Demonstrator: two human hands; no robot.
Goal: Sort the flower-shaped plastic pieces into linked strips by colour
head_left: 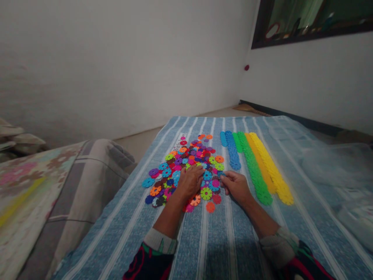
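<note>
Step in hand: you appear to be picking discs out of the mixed heap (206, 193) by colour, judging by the single-colour rows to its right.
Right hand: your right hand (235, 186) is at the heap's right edge, thumb and forefinger narrowed on what looks like a blue disc (221, 174).
Left hand: your left hand (190, 179) lies palm down over the middle of the heap, fingers close together; you can't tell from here whether they hold a disc (the back of the hand hides it).
Heap: it spreads loosely on the striped cloth (215, 241), left of the rows, in orange, pink, purple, lime and blue.
Rows: overlapping discs run from far to near; from left to right you have a short light-blue row (223, 139), a blue row (233, 153), a short green row (237, 142), a long green row (253, 165), an orange row (264, 167) and a yellow row (271, 167).
Next move: it calls for a firm pinch on the thin rim and a lift that leaves neighbouring discs undisturbed.
Containers: clear plastic packaging (329, 165) lies to the right of the rows, with another clear bag (359, 221) nearer you; their contents are too blurred to tell.
</note>
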